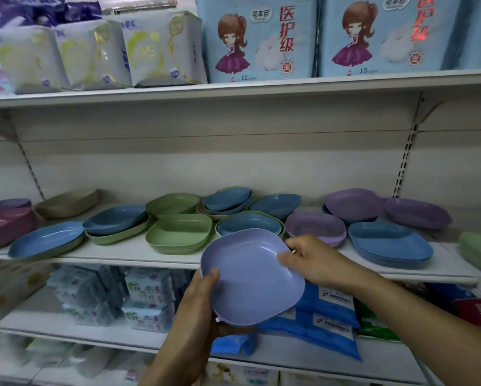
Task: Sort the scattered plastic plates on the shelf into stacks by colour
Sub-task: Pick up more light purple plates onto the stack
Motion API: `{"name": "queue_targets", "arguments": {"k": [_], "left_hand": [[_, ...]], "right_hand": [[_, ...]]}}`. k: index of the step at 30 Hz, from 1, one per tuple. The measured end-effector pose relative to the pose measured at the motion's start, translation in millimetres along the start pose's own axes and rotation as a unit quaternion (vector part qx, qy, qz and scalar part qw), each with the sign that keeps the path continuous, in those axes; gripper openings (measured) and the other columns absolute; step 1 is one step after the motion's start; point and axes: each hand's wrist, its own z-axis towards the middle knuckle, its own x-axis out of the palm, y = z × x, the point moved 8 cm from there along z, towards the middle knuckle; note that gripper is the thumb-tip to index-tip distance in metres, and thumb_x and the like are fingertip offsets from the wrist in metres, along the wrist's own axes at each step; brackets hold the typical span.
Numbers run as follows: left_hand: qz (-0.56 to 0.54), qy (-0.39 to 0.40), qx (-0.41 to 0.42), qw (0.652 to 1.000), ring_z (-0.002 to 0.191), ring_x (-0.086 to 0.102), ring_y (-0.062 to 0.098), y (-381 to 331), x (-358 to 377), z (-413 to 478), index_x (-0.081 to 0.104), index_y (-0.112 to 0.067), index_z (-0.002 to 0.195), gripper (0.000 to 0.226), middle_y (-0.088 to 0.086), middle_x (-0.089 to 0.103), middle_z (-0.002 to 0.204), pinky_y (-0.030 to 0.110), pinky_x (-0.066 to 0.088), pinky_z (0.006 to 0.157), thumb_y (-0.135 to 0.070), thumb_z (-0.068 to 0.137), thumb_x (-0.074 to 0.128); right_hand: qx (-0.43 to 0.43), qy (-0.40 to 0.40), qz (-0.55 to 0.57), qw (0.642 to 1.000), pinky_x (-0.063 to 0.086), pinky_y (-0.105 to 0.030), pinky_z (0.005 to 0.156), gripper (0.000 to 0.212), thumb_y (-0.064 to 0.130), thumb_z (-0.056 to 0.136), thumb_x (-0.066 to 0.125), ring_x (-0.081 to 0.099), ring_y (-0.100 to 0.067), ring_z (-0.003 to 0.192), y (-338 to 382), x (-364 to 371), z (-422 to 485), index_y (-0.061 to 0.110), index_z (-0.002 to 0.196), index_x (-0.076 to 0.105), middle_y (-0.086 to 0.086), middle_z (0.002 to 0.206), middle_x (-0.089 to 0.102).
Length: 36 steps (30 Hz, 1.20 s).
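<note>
Head view recorded both hands on one lilac plate (pixel 250 277), held in front of and just below the front edge of the shelf (pixel 122 254).

The left hand (pixel 195 310) gripped the plate's near-left rim, thumb curled over the top of the rim and fingers underneath. The right hand (pixel 311 260) pinched the far-right rim, thumb laid inside the dish and fingers behind the edge. The plate was tilted, its hollow facing the camera. A pale edge showed beneath it below the left thumb. This may have been a second plate, but the view was too soft to confirm. Blue packets (pixel 325 310) lay on the lower shelf under the right wrist.

On the shelf:
- Just beyond the right hand's knuckles lay a purple plate (pixel 314 227).
- Right of that hand sat a blue stack (pixel 389 243).
- Beyond the blue stack were a purple stack (pixel 353 203) and a single purple dish (pixel 417 213).
- Between the two hands, beyond the held plate, a blue dish (pixel 249 224) was nested in a green one.
- Beyond the left hand stood a green plate (pixel 178 232).
- Further left were a blue-on-green pair (pixel 114 220), a blue plate (pixel 47 239) at the shelf edge and a pink stack (pixel 5 227).
- A beige plate (pixel 67 203) lay behind them.
</note>
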Motion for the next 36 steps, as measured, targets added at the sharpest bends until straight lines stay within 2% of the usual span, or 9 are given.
{"name": "queue_targets", "arguments": {"k": [4,8,13,18,20,23,26,30,36], "left_hand": [[0.032,0.03,0.009,0.999,0.095,0.063,0.036,0.7,2.5,-2.8,0.062,-0.03,0.117,0.023,0.003,0.062,0.12,0.044,0.057,0.056,-0.031,0.096,0.051],[0.045,0.065,0.017,0.997,0.095,0.068,0.03,9.5,29.4,-2.7,0.059,-0.026,0.122,0.026,0.004,0.06,0.125,0.045,0.058,0.058,-0.028,0.097,0.049],[0.054,0.121,0.032,0.991,0.085,0.072,0.029,17.8,100.7,-3.3,0.061,-0.029,0.116,0.022,0.004,0.061,0.124,0.043,0.057,0.057,-0.031,0.096,0.051],[0.067,0.191,0.015,0.979,0.079,0.074,0.028,49.1,211.3,-18.8,0.058,-0.032,0.124,0.041,0.003,0.062,0.124,0.042,0.058,0.059,-0.042,0.085,0.058],[0.064,0.215,0.017,0.974,0.081,0.074,0.029,66.3,265.3,-29.6,0.054,-0.032,0.13,0.046,0.002,0.062,0.125,0.04,0.059,0.057,-0.039,0.085,0.059],[0.068,0.257,0.033,0.963,0.086,0.073,0.03,95.6,354.3,-52.4,0.051,-0.041,0.125,0.035,-0.005,0.067,0.115,0.039,0.06,0.057,-0.033,0.091,0.058],[0.091,0.298,0.045,0.949,0.088,0.073,0.028,126.4,439.1,-71.3,0.044,-0.042,0.129,0.039,0.0,0.066,0.111,0.044,0.061,0.071,-0.03,0.094,0.056],[0.142,0.345,0.077,0.925,0.101,0.067,0.007,154.0,531.8,-81.7,0.034,-0.037,0.139,0.048,-0.004,0.06,0.126,0.029,0.056,0.085,-0.033,0.096,0.055],[0.203,0.31,0.105,0.923,0.111,0.041,0.007,173.0,603.7,-60.2,0.018,-0.026,0.151,0.07,-0.009,0.038,0.136,0.021,0.039,0.088,-0.028,0.095,0.059]], "right_hand": [[-0.001,-0.035,0.003,0.999,0.031,-0.028,0.053,0.031,0.023,0.09,0.052,0.041,-0.013,0.055,-5.6,-7.6,-14.6,-0.005,0.076,0.053,-0.005,0.062,0.048],[0.021,-0.08,0.031,0.996,0.034,-0.021,0.05,0.036,0.027,0.093,0.056,0.043,-0.006,0.049,-18.1,-33.8,-45.7,0.011,0.061,0.051,0.005,0.053,0.051],[0.048,-0.126,0.099,0.986,0.032,-0.018,0.044,0.03,0.027,0.095,0.057,0.042,-0.003,0.04,-52.0,-86.8,-100.2,0.014,0.068,0.052,0.008,0.044,0.05],[0.062,-0.207,0.056,0.975,0.029,-0.018,0.045,0.03,0.015,0.096,0.054,0.039,-0.002,0.042,-104.7,-166.6,-172.1,0.014,0.066,0.052,0.01,0.046,0.048],[0.078,-0.236,0.02,0.968,0.026,-0.024,0.048,0.032,0.013,0.095,0.055,0.032,-0.005,0.046,-137.7,-208.0,-205.8,0.002,0.065,0.048,0.006,0.051,0.04],[0.099,-0.26,-0.013,0.96,0.019,-0.028,0.05,0.032,0.011,0.094,0.056,0.028,-0.011,0.053,-193.6,-274.4,-260.5,0.007,0.066,0.042,-0.005,0.059,0.03],[0.133,-0.289,-0.017,0.948,0.017,-0.029,0.053,0.032,0.009,0.094,0.056,0.026,-0.012,0.052,-242.7,-339.3,-309.8,0.01,0.065,0.041,-0.003,0.059,0.028],[0.186,-0.339,-0.041,0.921,0.026,-0.024,0.045,0.029,0.01,0.091,0.057,0.037,-0.015,0.056,-294.5,-422.0,-341.7,-0.004,0.067,0.049,-0.009,0.06,0.042],[0.224,-0.356,-0.064,0.905,0.038,-0.03,0.055,0.027,0.012,0.092,0.055,0.051,-0.022,0.048,-365.6,-482.9,-318.5,-0.003,0.07,0.055,-0.014,0.058,0.055]]}}
